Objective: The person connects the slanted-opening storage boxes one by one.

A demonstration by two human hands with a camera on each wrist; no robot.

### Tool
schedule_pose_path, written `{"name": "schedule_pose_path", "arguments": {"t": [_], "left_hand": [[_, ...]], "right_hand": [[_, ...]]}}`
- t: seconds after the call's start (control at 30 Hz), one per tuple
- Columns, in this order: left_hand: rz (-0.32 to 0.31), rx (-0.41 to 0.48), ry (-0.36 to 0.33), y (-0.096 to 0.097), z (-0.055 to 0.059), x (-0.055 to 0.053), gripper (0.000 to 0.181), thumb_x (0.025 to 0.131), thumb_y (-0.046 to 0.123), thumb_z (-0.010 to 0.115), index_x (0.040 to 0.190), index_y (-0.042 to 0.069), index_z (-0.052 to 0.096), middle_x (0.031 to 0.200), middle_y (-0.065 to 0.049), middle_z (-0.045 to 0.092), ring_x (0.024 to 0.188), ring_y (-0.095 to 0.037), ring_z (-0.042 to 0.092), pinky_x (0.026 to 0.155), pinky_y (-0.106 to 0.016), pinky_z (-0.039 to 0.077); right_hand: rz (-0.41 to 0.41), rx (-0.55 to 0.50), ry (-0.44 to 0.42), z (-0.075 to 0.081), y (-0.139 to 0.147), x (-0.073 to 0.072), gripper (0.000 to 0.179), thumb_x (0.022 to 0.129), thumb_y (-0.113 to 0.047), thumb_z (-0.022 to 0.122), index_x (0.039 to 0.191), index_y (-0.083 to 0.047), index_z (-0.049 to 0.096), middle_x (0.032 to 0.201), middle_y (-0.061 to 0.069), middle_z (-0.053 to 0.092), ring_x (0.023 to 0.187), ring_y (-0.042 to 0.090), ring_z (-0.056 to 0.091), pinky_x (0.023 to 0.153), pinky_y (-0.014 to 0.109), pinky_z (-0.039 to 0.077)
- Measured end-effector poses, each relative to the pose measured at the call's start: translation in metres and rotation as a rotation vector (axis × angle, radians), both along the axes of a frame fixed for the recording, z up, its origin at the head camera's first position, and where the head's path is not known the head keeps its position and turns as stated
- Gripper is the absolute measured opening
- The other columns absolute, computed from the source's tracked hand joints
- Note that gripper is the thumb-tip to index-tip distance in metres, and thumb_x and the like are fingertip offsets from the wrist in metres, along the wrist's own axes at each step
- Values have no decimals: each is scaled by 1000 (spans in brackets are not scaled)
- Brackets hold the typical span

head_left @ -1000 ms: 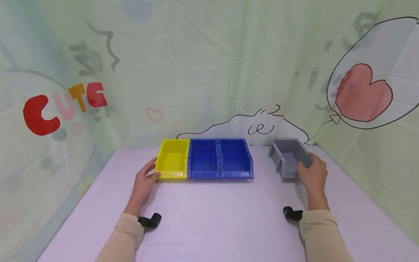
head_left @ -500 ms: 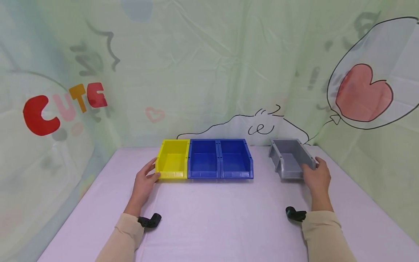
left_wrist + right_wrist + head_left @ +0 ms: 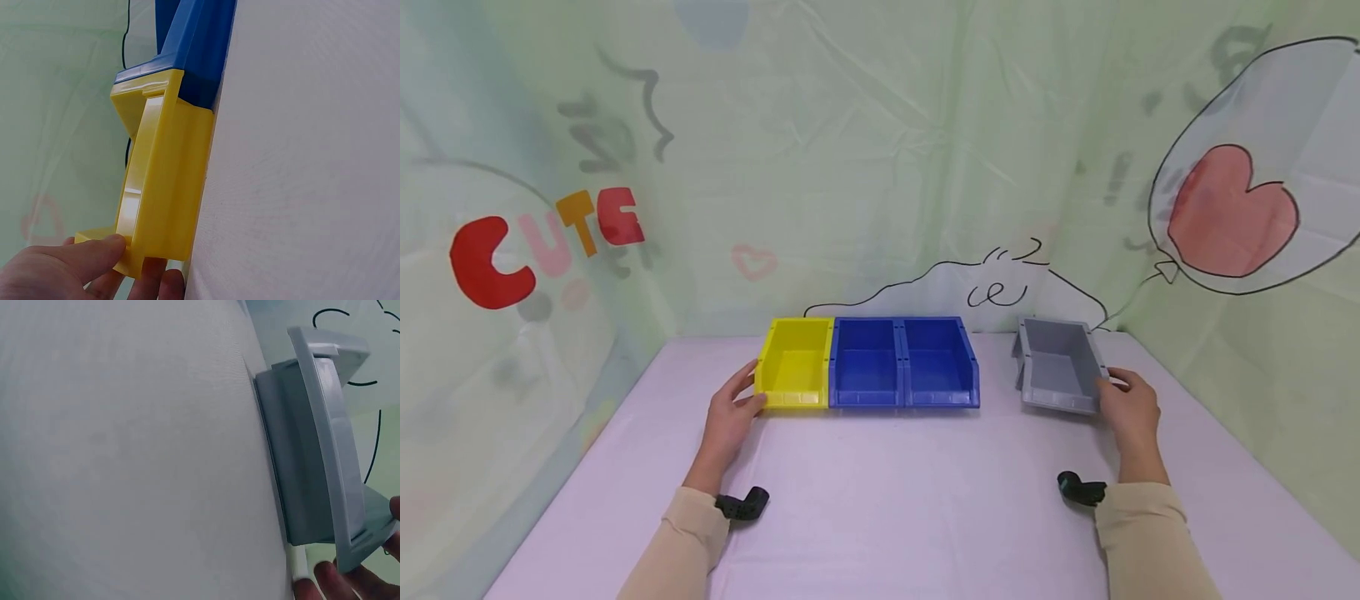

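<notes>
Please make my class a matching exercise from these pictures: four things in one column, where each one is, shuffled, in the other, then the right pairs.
1. Yellow bin
2. Blue bins
3. Grey bin
4. Balloon

A. Drawn on the backdrop
B. In the right hand
C. In the left hand
D. Side by side, no hand on them

Pairs: 1-C, 2-D, 3-B, 4-A

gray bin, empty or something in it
Empty: in the head view the gray bin shows a bare floor and bare inner walls, with nothing lying in it.
</notes>
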State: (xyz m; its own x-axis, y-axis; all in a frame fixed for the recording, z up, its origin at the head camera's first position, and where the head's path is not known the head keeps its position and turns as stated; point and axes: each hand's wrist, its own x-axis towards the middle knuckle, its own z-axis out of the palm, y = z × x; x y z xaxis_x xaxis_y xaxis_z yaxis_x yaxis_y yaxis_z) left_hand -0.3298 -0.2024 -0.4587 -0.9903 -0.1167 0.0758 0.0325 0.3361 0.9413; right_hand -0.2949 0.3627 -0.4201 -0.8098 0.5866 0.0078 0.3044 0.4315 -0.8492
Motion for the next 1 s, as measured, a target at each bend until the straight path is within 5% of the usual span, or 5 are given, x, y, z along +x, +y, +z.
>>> {"name": "schedule_pose_path", "arguments": {"t": [0.13,0.23,0.47,1.0], "left_hand": [[6,0,-8,-1,0,0,64,104,13,60,161,33,38,161,-13,43,130,-36,61,107,-43,55],[-2,1,-7,-1,0,-1,64,104,12,59,161,32,38,162,-14,43,130,-37,61,106,-43,56],[-2,1,-3,-1,0,-1,64,103,12,60,161,32,38,161,-14,43,129,-37,61,106,-43,56],[-5,-3,0,0,0,0,64,104,13,60,161,32,38,162,-13,42,129,-37,61,107,-44,55]], "right_hand": [[23,-83,25,-3,-1,-1,61,105,-29,44,159,-2,36,153,32,45,131,43,53,68,24,53],[60,-132,41,-5,0,-1,62,105,-28,44,161,-4,32,153,33,43,127,43,54,58,23,59],[132,-160,37,-7,2,-2,63,105,-29,45,162,-6,31,155,33,42,121,39,56,63,24,62],[138,-138,43,0,-1,2,61,101,-26,51,155,0,40,151,32,46,119,38,60,63,17,58]]}}
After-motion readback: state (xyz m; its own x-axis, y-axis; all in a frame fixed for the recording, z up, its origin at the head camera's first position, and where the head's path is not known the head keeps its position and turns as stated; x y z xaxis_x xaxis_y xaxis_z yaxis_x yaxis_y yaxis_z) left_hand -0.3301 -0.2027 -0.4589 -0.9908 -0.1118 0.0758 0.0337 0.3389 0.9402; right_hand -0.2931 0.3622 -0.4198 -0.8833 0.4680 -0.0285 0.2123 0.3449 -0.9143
